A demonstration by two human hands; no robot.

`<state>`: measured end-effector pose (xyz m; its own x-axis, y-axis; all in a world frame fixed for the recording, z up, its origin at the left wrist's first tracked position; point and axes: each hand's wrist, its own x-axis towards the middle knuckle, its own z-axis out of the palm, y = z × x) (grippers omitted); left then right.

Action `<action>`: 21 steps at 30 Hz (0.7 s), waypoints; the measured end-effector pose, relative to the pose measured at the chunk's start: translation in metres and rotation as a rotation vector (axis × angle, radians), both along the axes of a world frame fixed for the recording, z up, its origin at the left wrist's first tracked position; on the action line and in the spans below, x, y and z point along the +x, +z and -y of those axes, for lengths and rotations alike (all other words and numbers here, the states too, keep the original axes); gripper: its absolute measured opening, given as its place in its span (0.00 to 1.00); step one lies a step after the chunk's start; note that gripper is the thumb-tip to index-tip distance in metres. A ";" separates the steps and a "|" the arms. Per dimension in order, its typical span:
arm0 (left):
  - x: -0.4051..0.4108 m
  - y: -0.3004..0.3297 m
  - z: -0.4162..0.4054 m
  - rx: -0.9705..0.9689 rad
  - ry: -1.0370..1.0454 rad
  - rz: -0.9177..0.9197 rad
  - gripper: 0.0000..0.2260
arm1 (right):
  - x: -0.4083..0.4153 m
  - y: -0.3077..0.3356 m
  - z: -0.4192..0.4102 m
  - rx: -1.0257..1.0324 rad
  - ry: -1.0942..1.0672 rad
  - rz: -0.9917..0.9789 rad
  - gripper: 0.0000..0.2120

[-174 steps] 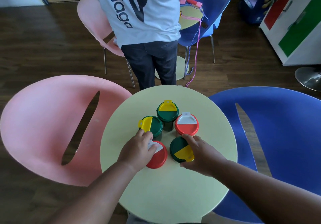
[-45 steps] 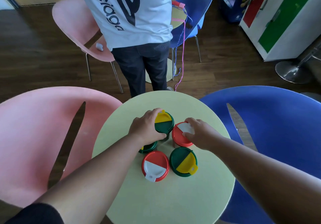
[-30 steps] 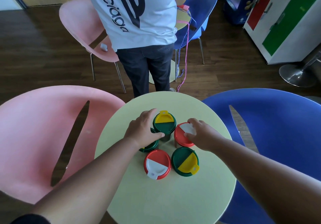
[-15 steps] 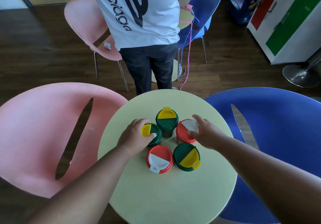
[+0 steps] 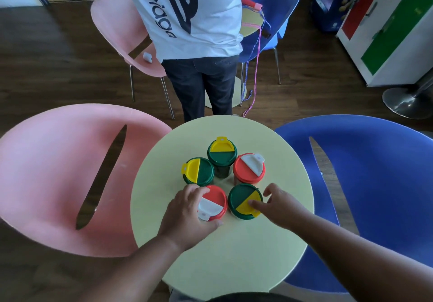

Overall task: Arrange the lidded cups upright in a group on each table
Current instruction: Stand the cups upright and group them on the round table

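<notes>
A: Take the far green cup [image 5: 222,155] with the yellow flap as the marker. Where do the others stand from it?

B: All five stand upright in a tight ring on the round pale-yellow table [image 5: 269,250]. Just beside it on its left and a little nearer the wearer is a second green-lidded cup [image 5: 198,171], yellow flap turned to the left. Just beside it on its right is a red-lidded cup [image 5: 248,168] with a white flap. Nearer the wearer are the last two: a red cup with a white flap [image 5: 214,202] on the left and a green cup with a yellow flap [image 5: 243,200] on the right.

A: And the hands?

B: The left hand [image 5: 185,215] is curled round the near red cup, fingers over its left rim and thumb against its near side. The right hand [image 5: 277,205] has fingers bent round the near green cup; one fingertip lies on the yellow flap, another curls past the far right edge of the lid.

A: What lies around the table?

B: Left of the marker cup, a large pink chair [image 5: 58,177]; right of it, a large blue chair [image 5: 375,184]. Beyond it stands a person in a white printed shirt [image 5: 192,15] and dark trousers, back to the camera, between a smaller pink chair [image 5: 117,27] and a smaller blue chair [image 5: 278,4], with pink and blue cords [image 5: 256,67] hanging down on that side
</notes>
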<state>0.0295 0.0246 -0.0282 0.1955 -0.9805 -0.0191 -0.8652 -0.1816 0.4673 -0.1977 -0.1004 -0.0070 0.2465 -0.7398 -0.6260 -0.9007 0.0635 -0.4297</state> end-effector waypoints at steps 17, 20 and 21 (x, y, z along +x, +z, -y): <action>-0.011 -0.001 -0.002 0.006 0.085 0.078 0.34 | 0.005 -0.003 0.006 0.084 0.004 0.092 0.18; -0.010 0.000 -0.002 0.026 0.078 0.079 0.34 | 0.006 -0.002 0.003 0.068 0.008 0.080 0.17; -0.010 0.000 -0.002 0.030 0.072 0.084 0.34 | 0.006 -0.002 0.003 0.066 0.008 0.076 0.18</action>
